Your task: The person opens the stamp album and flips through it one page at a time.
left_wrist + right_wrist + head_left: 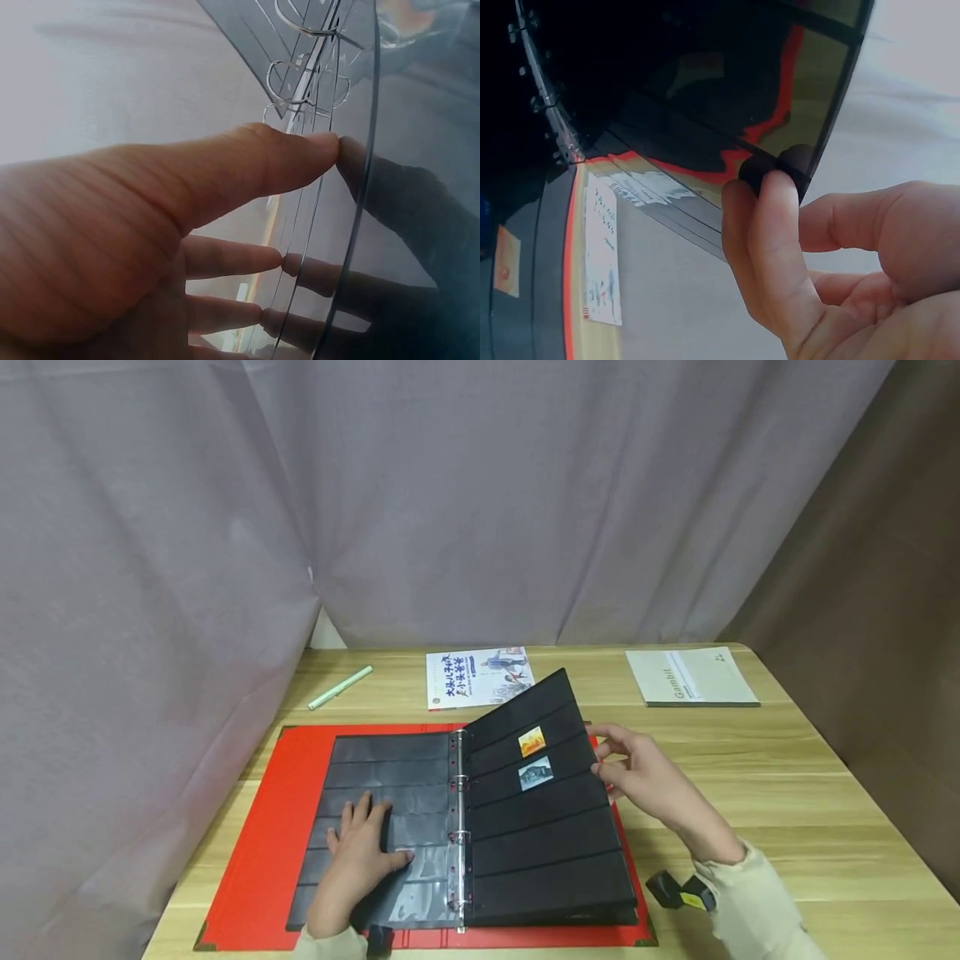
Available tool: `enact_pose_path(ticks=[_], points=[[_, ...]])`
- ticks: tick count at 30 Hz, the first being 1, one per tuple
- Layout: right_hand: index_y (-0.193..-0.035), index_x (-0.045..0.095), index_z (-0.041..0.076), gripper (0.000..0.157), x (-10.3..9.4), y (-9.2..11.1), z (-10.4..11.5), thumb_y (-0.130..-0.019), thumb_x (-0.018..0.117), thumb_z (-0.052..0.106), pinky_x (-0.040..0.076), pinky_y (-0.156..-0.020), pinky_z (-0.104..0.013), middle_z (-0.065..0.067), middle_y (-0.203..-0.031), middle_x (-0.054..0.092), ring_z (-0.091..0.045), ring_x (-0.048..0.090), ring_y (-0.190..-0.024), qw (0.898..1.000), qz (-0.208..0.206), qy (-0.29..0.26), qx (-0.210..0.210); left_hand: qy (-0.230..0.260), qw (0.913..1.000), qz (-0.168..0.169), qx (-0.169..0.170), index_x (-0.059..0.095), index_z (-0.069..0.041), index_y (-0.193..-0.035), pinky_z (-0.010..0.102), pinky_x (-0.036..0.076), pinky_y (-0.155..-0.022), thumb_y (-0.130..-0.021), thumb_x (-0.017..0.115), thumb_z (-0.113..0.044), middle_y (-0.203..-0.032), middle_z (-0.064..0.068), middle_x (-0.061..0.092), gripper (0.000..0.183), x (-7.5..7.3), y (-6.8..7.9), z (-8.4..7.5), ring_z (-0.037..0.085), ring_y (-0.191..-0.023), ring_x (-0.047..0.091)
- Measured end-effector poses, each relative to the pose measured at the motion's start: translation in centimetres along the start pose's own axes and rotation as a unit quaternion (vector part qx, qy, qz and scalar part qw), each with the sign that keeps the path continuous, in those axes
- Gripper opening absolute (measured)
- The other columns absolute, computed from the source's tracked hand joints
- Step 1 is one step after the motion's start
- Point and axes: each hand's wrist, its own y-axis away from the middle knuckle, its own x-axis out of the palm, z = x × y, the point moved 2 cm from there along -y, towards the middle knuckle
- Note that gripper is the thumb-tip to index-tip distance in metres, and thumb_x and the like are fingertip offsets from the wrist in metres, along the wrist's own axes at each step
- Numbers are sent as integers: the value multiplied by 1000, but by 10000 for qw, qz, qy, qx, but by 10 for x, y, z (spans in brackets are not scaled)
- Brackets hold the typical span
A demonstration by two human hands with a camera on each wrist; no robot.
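A red ring-binder stamp album (255, 843) lies spread out on the table. My left hand (356, 853) rests with spread fingers on its left black pocket page (397, 750); in the left wrist view the thumb (300, 156) touches the glossy sheet. At the outer edge of the right page (543, 835), my right hand (652, 781) pinches the sheet, which is tilted up from the pages below. This page carries an orange-yellow stamp (532, 742) and, below it, a grey-blue stamp (536, 773). Metal rings (461, 837) run down the spine between the pages.
Behind the album lie a white picture-covered booklet (476, 678) and, farther left, a pale green pen (340, 687). A light notebook marked Gambit (692, 677) lies at the back right. Grey curtain (480, 510) hangs behind the wooden table (795, 793).
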Motion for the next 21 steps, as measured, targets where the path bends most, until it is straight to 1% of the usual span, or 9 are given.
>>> enact_pose_path(ticks=[8,13,21], points=[[-144,39,-14,54,3,-2,22,-93,56,-8,57,-56,-34,-22,-108,56,-19,61,-66,9997,-65,166,-162,37,10000,49,-72,54,3,-140,82,12,-104,-71,93,-22,-154,35,31,82,0,0,-1,60,-142,16],[-144,41,-12,53,6,-4,31,-93,54,-8,57,-58,-32,-21,-106,55,-19,62,-68,9995,-159,247,-126,2,10000,18,-59,54,3,-139,82,13,-103,-71,93,-22,-154,35,31,82,0,0,-1,60,-142,17],[-147,41,-7,56,11,-11,49,-94,57,-5,58,-61,-35,-19,-104,58,-23,61,-67,9993,-223,279,-132,7,10000,-2,-36,54,2,-140,82,13,-103,-71,93,-22,-154,34,31,83,2,-1,-1,60,-142,17]])
